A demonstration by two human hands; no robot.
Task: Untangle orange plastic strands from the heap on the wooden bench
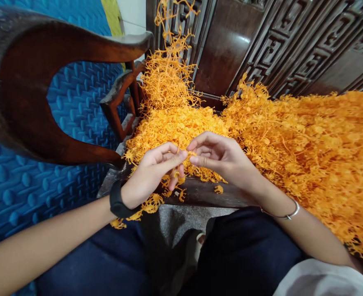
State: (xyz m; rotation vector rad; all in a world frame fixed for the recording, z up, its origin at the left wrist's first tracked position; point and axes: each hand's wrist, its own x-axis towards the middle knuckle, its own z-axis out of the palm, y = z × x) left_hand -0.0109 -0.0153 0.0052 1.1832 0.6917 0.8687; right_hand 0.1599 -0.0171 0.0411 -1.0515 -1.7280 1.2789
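Small branching orange plastic pieces (pixel 181 119) lie heaped on a dark wooden seat (pixel 212 193) in front of me. My left hand (pixel 156 166), with a black band at the wrist, is closed, thumb and fingers pinching an orange plastic piece (pixel 179 174) with thin branches. Close beside it, my right hand (pixel 221 158) curves its thumb and fingers around the near end of that same piece. The fingertips of both hands almost meet, and the exact grip of the right fingers is partly hidden. One loose orange bit (pixel 218 189) rests on the seat's front edge.
A curved wooden armrest (pixel 85 152) stands at the left over a blue textured mat (pixel 11 181). A larger orange heap (pixel 320 148) spreads along the right. Behind rises a carved wooden backrest (pixel 224 45). More strands (pixel 169 78) pile up in the rear corner.
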